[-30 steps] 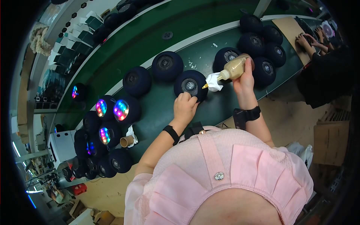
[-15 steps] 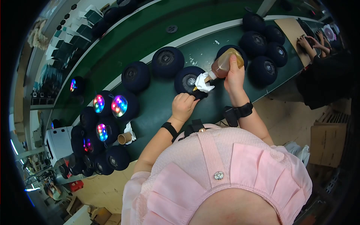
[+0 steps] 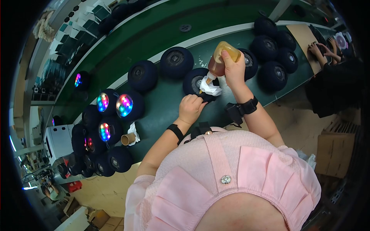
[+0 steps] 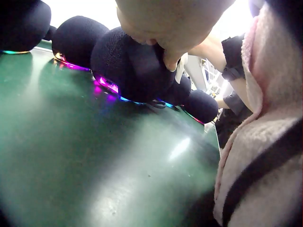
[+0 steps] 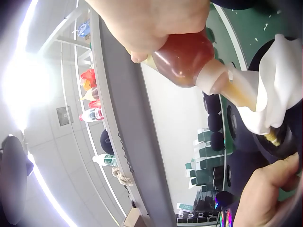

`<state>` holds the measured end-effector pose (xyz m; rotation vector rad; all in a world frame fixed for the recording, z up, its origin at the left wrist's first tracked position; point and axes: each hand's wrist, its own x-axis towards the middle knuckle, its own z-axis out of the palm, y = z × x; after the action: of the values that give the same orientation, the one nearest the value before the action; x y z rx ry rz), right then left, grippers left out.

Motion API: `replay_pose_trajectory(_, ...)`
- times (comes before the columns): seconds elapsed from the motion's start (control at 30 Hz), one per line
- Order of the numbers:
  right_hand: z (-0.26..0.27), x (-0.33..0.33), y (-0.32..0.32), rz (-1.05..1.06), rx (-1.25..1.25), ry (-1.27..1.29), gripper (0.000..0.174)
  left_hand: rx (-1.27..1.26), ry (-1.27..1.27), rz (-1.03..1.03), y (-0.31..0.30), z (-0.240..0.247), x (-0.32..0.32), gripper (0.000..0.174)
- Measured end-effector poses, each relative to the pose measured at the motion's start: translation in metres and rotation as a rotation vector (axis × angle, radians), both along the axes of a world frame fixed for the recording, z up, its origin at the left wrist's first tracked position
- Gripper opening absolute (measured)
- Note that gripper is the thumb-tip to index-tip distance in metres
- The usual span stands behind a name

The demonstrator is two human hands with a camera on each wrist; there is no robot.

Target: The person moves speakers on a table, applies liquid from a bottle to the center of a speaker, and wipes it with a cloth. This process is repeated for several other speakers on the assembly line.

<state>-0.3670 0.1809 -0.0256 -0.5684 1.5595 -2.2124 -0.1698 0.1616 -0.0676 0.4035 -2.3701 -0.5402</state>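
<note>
Amber squeeze bottle [image 3: 217,61], gripped nozzle-down by the right hand [image 3: 231,71], touches the dark speaker [image 3: 192,81], which the left hand [image 3: 190,107] clutches mid-surface [image 3: 162,104]. This one seems half-done. Apparently untreated are two speakers at eleven o'clock and about six at one o'clock.

Head view looks steeply down on the tabletop [image 3: 162,111]. Left wrist skims it closely; right wrist looks along the bottle [image 3: 219,58]. All share one speaker [image 3: 193,81].
</note>
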Motion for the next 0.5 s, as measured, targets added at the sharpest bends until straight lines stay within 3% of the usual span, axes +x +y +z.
replay_pose_trajectory(0.2,0.033,0.020,-0.015,0.079,0.101,0.211,0.057,-0.007,-0.006,-0.005,-0.003,-0.005,0.000,0.022)
replay_pose_trajectory(0.3,0.032,0.023,-0.022,0.109,0.120,0.437,0.058,-0.006,-0.005,-0.004,-0.004,-0.005,0.000,0.022)
replay_pose_trajectory(0.5,0.029,0.021,-0.035,0.107,0.160,0.433,0.057,0.000,-0.012,-0.017,-0.009,-0.006,0.000,0.022)
